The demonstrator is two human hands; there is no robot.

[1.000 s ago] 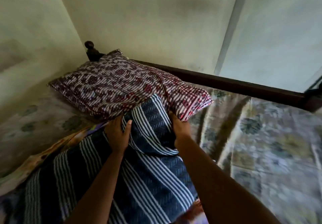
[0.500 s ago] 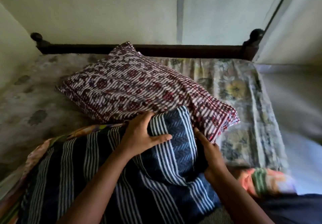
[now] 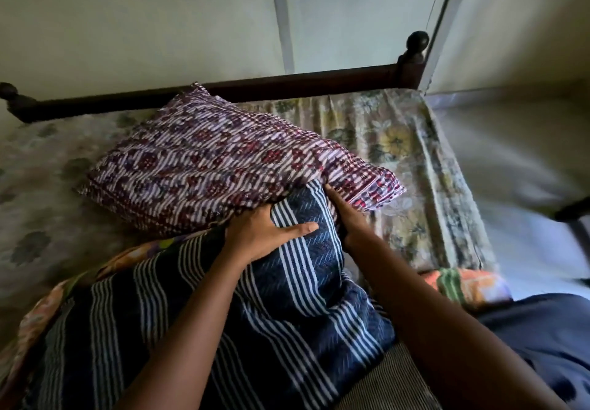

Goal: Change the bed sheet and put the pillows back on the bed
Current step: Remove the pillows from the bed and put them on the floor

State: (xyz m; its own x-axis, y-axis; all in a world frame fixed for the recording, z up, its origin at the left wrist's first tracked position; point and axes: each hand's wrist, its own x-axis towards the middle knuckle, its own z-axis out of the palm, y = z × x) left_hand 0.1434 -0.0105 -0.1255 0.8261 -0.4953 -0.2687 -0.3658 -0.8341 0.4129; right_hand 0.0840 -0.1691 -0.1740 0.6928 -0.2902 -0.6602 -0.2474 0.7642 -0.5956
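Navy striped pillow (image 3: 255, 314), one of two, runs lengthwise from the person toward the wooden rail (image 3: 287, 85), its far end under the maroon patterned pillow (image 3: 223, 167), which lies slantwise across the floral sheet (image 3: 415, 154); the left hand (image 3: 261, 234) grips that end, while the right hand (image 3: 346, 218) has its fingers hidden, so its grip cannot be told.

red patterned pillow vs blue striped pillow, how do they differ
The red patterned pillow shows maroon motifs across pale stripes; the blue striped pillow only white stripes on navy. The red patterned pillow lies nearer the headboard, its edge resting over the blue striped pillow. Both carry stripes.
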